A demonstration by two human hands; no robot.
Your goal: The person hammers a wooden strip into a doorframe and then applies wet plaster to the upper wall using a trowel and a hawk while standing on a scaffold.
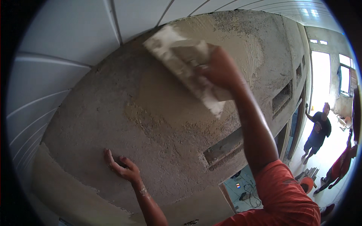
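My right hand [221,69] grips the handle of a plastering trowel [164,42], its long pale blade smeared with plaster and blurred by motion. The blade lies against or very close to the rough grey wall [92,124], high up near the ceiling. Around it spreads a smoother, damp-looking patch of plaster [160,98] with ragged, lumpy edges. Lower on the left, my left hand [126,169] has its fingers apart and holds nothing; it is at the wall surface, though whether the palm touches cannot be told. Plaster residue marks its wrist.
White ceiling panels [71,30] meet the wall's top edge. Recessed openings, one a long slot [224,148], cut into the wall. Far below right, a person in dark clothes [318,128] stands on the pale floor near another in red [341,164]. Cables [250,196] show through an opening.
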